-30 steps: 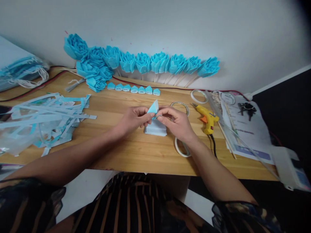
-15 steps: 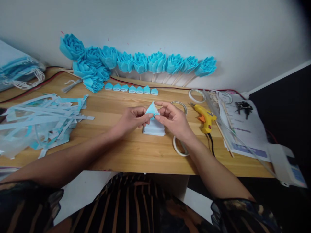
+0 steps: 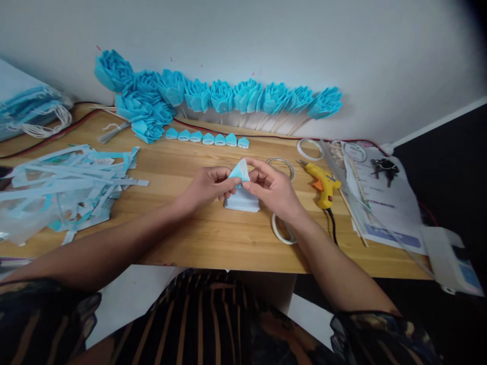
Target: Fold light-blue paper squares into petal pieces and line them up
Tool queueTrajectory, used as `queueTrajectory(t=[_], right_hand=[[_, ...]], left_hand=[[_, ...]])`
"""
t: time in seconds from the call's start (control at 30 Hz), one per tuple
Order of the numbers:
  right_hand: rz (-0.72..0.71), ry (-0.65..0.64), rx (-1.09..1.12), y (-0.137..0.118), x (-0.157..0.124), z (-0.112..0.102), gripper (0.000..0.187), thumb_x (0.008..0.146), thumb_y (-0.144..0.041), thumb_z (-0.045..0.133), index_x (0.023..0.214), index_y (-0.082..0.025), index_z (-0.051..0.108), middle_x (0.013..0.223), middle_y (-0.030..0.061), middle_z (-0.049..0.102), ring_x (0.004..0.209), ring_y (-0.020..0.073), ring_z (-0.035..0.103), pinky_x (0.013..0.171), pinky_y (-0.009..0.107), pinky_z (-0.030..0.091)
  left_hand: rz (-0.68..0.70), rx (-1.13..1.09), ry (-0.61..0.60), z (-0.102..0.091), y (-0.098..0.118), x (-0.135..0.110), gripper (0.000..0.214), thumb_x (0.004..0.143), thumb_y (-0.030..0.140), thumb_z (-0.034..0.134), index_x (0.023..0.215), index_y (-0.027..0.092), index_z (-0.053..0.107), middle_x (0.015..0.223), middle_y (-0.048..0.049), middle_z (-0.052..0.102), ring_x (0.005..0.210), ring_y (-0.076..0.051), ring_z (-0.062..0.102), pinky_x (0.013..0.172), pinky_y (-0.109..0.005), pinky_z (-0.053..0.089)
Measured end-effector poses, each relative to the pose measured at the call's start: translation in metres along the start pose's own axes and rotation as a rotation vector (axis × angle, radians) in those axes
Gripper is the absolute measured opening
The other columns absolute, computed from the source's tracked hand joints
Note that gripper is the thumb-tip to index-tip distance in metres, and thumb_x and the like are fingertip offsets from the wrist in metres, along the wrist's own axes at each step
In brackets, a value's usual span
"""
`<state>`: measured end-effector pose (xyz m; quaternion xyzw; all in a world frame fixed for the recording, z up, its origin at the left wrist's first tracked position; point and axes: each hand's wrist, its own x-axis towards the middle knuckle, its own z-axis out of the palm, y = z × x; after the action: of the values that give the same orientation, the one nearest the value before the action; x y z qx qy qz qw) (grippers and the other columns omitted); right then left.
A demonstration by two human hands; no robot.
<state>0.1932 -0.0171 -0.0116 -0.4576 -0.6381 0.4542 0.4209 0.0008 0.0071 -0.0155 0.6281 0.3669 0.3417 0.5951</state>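
Note:
Both hands meet over the middle of the wooden table (image 3: 213, 238). My left hand (image 3: 207, 187) and my right hand (image 3: 272, 190) pinch a small folded piece of blue fabric (image 3: 239, 171) between thumbs and fingertips. Directly below it lies a small stack of pale blue squares (image 3: 242, 201). A row of several finished small folded blue pieces (image 3: 207, 138) lies further back.
Blue fabric flowers on sticks (image 3: 220, 99) line the wall. Cut blue and white strips (image 3: 64, 177) are piled at the left. Tape rolls (image 3: 282, 229) (image 3: 310, 148), a yellow glue gun (image 3: 322, 182), papers in a clear sleeve (image 3: 380, 203) and keys (image 3: 384, 165) lie at the right.
The blue piece has been folded tighter between the fingertips, from an upright triangle to a more rounded, closed shape. Both hands stay in the same place.

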Motion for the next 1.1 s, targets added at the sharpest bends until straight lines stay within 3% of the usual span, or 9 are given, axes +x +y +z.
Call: queueTrajectory(t=[0.2, 0.6, 0.9, 1.1], right_hand=[[-0.004, -0.003, 0.036, 0.0030, 0.0003, -0.0012, 0.049, 0.081, -0.042, 0.072, 0.124, -0.019, 0.065, 0.081, -0.0003, 0.063, 0.069, 0.0104, 0.054, 0.059, 0.023, 0.042], [-0.006, 0.033, -0.010, 0.0004, 0.0001, -0.0001, 0.043, 0.081, -0.039, 0.071, 0.119, -0.018, 0.069, 0.075, -0.0020, 0.059, 0.066, 0.0103, 0.051, 0.060, 0.024, 0.043], [0.029, -0.012, 0.014, -0.0057, -0.0025, 0.0016, 0.025, 0.079, -0.042, 0.073, 0.086, -0.018, 0.069, 0.072, -0.0010, 0.062, 0.065, 0.0116, 0.053, 0.059, 0.025, 0.042], [0.026, 0.043, -0.037, -0.0039, -0.0015, 0.0038, 0.019, 0.078, -0.038, 0.072, 0.082, -0.019, 0.068, 0.066, -0.0029, 0.058, 0.061, 0.0108, 0.050, 0.058, 0.026, 0.042]], left_hand=[[-0.026, 0.020, 0.000, -0.0005, 0.0010, -0.0008, 0.028, 0.081, 0.037, 0.067, 0.066, 0.015, 0.059, 0.055, 0.0022, 0.057, 0.049, -0.006, 0.051, 0.046, -0.016, 0.037], [-0.026, 0.051, -0.016, -0.0005, 0.0017, -0.0003, 0.029, 0.081, 0.040, 0.068, 0.068, 0.015, 0.061, 0.057, 0.0020, 0.058, 0.050, -0.006, 0.051, 0.046, -0.017, 0.039], [-0.022, 0.088, -0.083, 0.0024, 0.0054, -0.0039, 0.026, 0.078, 0.031, 0.065, 0.061, 0.015, 0.056, 0.052, 0.0037, 0.055, 0.048, -0.005, 0.049, 0.046, -0.016, 0.037], [-0.003, 0.117, -0.112, 0.0030, 0.0054, -0.0048, 0.027, 0.078, 0.034, 0.065, 0.060, 0.015, 0.057, 0.052, 0.0036, 0.054, 0.049, -0.006, 0.047, 0.047, -0.016, 0.037]])
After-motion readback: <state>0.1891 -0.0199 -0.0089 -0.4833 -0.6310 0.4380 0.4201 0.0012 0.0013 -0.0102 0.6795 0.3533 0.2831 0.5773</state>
